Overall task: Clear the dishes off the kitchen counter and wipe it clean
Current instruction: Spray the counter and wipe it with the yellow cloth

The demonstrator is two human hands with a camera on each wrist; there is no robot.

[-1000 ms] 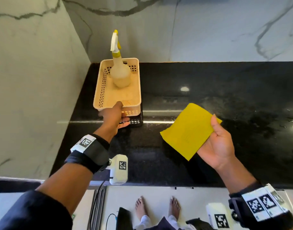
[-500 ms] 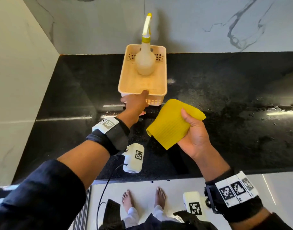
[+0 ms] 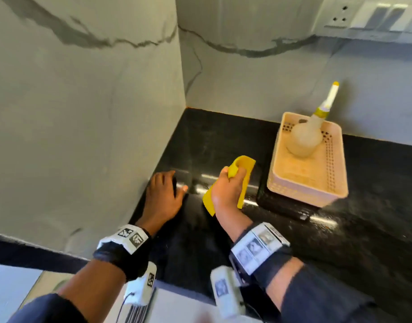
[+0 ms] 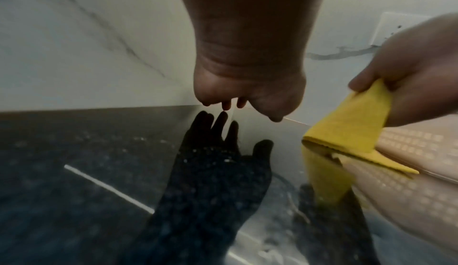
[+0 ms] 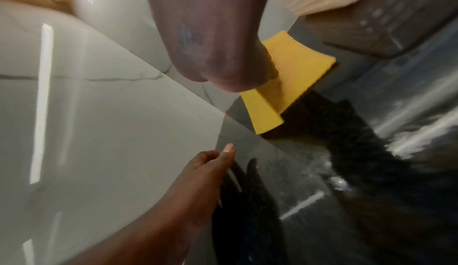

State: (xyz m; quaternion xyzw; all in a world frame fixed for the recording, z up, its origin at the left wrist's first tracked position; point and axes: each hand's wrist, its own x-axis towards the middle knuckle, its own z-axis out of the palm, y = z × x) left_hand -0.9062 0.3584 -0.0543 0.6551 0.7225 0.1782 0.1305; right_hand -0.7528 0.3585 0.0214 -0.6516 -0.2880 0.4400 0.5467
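Holding a folded yellow cloth (image 3: 241, 180), the right hand (image 3: 226, 194) has its fingers and thumb curled around the upper part of it, above the black desk (image 3: 340, 241). The cloth hangs down from the grip; in the left wrist view its lower corner (image 4: 347, 147) is close to the dark surface, but I cannot say surely if it touches, because the polished stone gives a reflection just under it.

The left hand (image 3: 163, 197) is at the left edge of the desk, near the corner where the two marble walls (image 3: 83, 113) meet. Its fingers are stretched and relaxed and hold nothing. In the left wrist view the fingertips (image 4: 226, 105) point down to the surface, and their dark reflection lies below them.

A beige plastic basket (image 3: 303, 194) with perforated sides stands on the desk toward the back edge, just beside the cloth on the right. Inside it, at the far end, a spray bottle (image 3: 305, 141) stands with a yellow and white nozzle. The desk surface right of the basket looks wet, with bright streaks. High on the back wall there is a socket panel (image 3: 373, 16).
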